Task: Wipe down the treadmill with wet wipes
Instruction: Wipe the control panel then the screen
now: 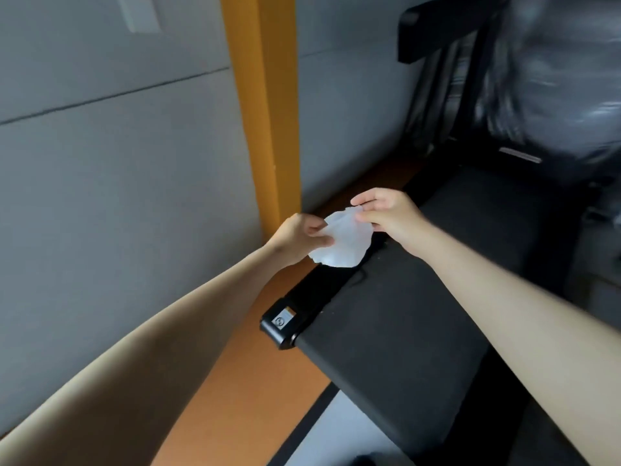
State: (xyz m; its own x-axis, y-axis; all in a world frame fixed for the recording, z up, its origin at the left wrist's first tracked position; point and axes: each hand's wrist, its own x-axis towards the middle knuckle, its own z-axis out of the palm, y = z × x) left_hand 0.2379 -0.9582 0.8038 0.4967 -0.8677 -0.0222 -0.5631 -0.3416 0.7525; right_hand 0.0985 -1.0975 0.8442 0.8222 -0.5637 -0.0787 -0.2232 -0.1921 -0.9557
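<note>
A white wet wipe (346, 240) hangs crumpled between both hands above the left side rail of the black treadmill (396, 331). My left hand (299, 237) pinches its left edge with thumb and fingers. My right hand (386, 213) pinches the upper right corner. The treadmill's dark belt runs from the lower right toward the upright frame (447, 72) at the top right. Its rear end cap (280, 322) carries a small round mark.
A grey wall (111, 163) stands close on the left with a yellow vertical post (265, 105). An orange-brown floor strip (248, 391) runs between wall and treadmill. Shiny dark plastic wrap (564, 79) covers something at the top right.
</note>
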